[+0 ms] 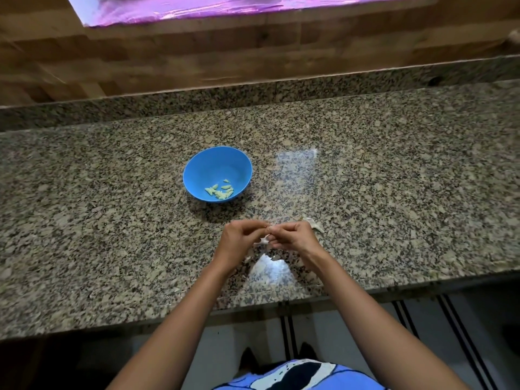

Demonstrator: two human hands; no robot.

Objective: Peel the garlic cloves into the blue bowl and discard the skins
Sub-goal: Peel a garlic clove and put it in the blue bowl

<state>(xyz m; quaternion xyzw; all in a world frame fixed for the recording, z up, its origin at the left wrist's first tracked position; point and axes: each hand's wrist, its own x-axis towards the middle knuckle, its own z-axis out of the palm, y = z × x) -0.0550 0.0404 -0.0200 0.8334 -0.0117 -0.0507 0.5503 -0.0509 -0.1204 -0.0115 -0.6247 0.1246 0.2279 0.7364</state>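
Observation:
A blue bowl (217, 164) stands on the granite counter (394, 192) and holds several pale peeled garlic cloves (220, 190) near its front wall. In front of the bowl my left hand (239, 240) and my right hand (292, 237) meet above the counter, both pinching one small garlic clove (269, 229) between their fingertips. A strip of whitish skin (263, 241) hangs below the clove. Most of the clove is hidden by my fingers.
A few loose garlic skins (313, 223) lie on the counter just right of my right hand, and small flakes (274, 258) lie under my hands. A granite upstand and a wooden wall (197, 52) close off the back. The counter's front edge (253, 302) runs below my wrists.

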